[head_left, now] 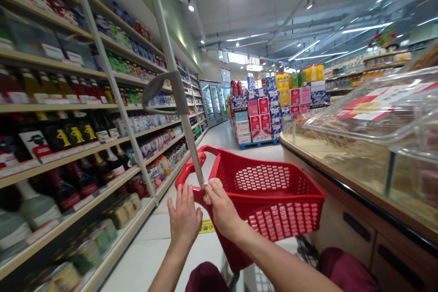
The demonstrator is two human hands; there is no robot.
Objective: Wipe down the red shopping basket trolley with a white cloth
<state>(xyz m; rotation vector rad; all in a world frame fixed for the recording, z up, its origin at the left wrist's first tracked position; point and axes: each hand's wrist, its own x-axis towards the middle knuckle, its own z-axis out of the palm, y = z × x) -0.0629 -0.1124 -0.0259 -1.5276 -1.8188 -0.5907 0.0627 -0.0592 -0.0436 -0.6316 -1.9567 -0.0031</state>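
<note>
A red plastic shopping cart (273, 207) stands in front of me, with its basket to the right. A metal pole (195, 155) rises from near the cart's handle and carries a grey loop handle (164, 93) higher up. My right hand (221, 203) is closed over a pale crumpled cloth (207, 191) beside the foot of the pole, at the cart's edge. The cloth is partly covered by my fingers. My left hand (185, 216) has its fingers stretched out, the tips close to the red handle (185, 175); whether they touch it I cannot tell.
Shelves of bottles (75, 137), cans and packs run along the left. Past the cart, stacked drink boxes (260, 114) rest on a blue pallet (258, 143). A wooden counter (349, 223) at right bears clear plastic food boxes (369, 105). A yellow floor sticker (206, 226) lies under the cart.
</note>
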